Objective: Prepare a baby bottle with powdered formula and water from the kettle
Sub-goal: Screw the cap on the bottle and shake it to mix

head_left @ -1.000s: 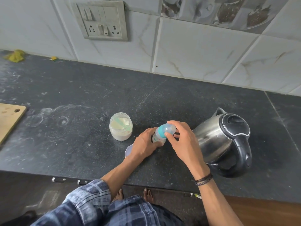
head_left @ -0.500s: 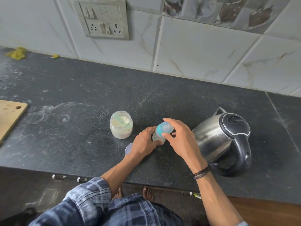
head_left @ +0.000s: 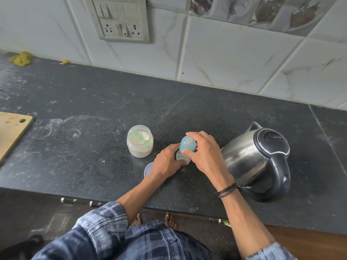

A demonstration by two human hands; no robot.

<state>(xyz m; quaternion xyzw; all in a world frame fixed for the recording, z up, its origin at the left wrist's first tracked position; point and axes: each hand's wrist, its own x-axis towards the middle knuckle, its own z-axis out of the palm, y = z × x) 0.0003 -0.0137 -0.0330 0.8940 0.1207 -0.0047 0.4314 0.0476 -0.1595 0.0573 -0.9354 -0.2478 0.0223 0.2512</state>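
A small baby bottle with a teal collar and clear cap stands on the dark counter. My left hand wraps its lower body. My right hand grips the cap and collar from above, thumb in front, fingers behind. An open jar of white formula powder with a pale green scoop inside stands just left of the bottle. A steel kettle with a black lid and handle stands to the right, close behind my right wrist.
A round white lid lies on the counter, half hidden under my left wrist. A wooden cutting board sits at the left edge. A tiled wall with a socket panel backs the counter. A yellow scrap lies far left.
My right hand has shifted on the bottle's top, with the thumb now in front of the collar. The bottle stands more upright. My left hand stays on its body.
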